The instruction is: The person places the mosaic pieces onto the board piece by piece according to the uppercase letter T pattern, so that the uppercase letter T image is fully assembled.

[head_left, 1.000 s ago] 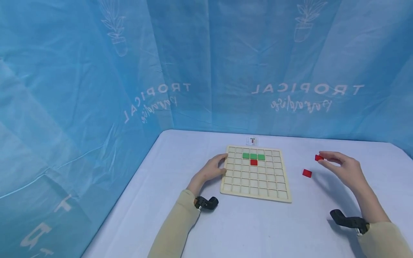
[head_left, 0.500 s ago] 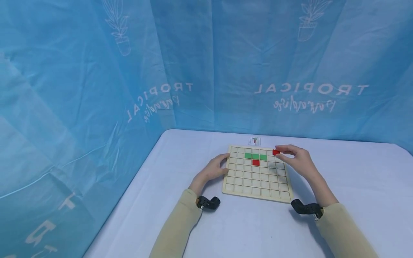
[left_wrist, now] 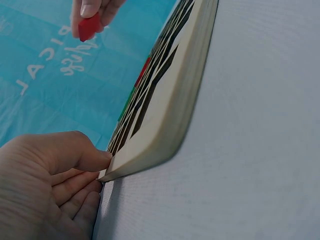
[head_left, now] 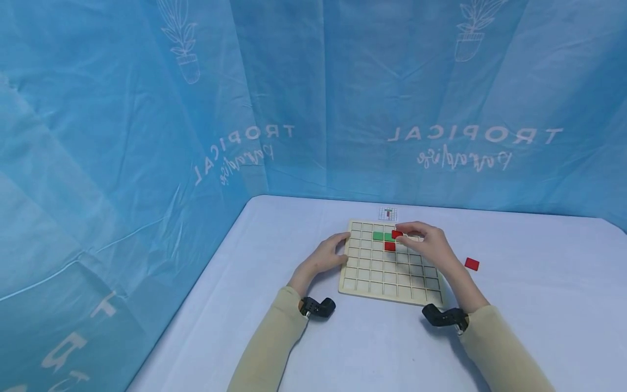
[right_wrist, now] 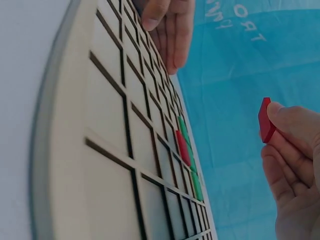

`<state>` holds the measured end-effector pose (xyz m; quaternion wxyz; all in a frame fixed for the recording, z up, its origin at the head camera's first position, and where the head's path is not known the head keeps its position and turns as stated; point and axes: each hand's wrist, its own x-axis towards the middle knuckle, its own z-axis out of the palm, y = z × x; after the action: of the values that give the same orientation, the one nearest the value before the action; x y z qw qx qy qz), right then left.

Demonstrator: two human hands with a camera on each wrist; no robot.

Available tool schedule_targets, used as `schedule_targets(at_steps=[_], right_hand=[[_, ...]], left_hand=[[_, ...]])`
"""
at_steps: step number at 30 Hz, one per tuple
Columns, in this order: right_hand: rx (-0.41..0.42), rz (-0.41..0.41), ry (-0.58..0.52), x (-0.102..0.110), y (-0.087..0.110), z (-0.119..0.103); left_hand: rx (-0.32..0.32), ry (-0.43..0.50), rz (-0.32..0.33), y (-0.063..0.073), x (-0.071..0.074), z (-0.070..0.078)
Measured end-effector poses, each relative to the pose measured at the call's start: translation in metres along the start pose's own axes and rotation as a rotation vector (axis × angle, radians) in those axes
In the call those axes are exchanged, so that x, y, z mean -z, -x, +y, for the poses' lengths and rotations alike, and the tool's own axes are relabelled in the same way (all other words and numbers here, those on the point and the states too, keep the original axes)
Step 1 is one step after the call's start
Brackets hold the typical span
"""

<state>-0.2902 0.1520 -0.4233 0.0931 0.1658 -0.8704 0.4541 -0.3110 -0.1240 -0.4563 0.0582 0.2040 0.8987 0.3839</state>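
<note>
A pale wooden grid board [head_left: 374,272] lies on the table. My left hand [head_left: 324,257] grips its left edge, thumb [left_wrist: 90,155] at the rim and the other fingers bent at its side. Between thumb and fingers, my right hand [head_left: 431,245] pinches a red square tile [right_wrist: 266,120] above the board's upper part. In the head view that tile overlaps the right end of a row of green tiles [head_left: 379,236] set in the board. Another red tile [head_left: 389,246] sits in a cell just below the row.
One loose red tile [head_left: 472,264] lies on the white tablecloth [head_left: 372,348], right of the board. Behind the board is a small printed grid card [head_left: 388,214] with a T-shaped pattern. Blue printed curtains [head_left: 284,81] hang at the back and left.
My right hand has carried its red tile leftward from beyond the board's right side to over the green row. The left hand keeps its hold on the board's edge.
</note>
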Motion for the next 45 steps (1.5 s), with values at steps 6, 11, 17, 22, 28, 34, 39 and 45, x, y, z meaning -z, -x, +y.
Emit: schedule_targets(at_steps=[6, 11, 17, 22, 28, 34, 39, 45], right_hand=[[0.019, 0.012, -0.014, -0.007, 0.003, 0.003], [0.021, 0.0, -0.027, -0.012, 0.007, 0.012], [-0.001, -0.021, -0.05, -0.016, 0.011, 0.017], [-0.034, -0.044, -0.048, -0.021, 0.013, 0.025], [-0.008, -0.041, -0.02, -0.029, 0.015, 0.031], [0.063, -0.025, 0.061, -0.036, 0.017, 0.031], [0.093, -0.016, 0.105, -0.037, 0.017, 0.031], [0.126, -0.02, 0.14, -0.038, 0.016, 0.031]], left_hand=[[-0.002, 0.004, -0.002, 0.0, 0.0, 0.001], [0.009, 0.011, -0.002, 0.0, 0.0, 0.002], [0.025, 0.019, 0.001, -0.001, -0.002, 0.005], [0.03, 0.015, 0.004, -0.002, -0.004, 0.003], [0.021, 0.024, 0.006, -0.001, -0.003, 0.003], [0.031, 0.031, 0.005, 0.001, -0.001, 0.004], [0.024, 0.029, 0.005, 0.001, -0.001, 0.003], [0.013, 0.024, 0.003, 0.001, 0.0, 0.002]])
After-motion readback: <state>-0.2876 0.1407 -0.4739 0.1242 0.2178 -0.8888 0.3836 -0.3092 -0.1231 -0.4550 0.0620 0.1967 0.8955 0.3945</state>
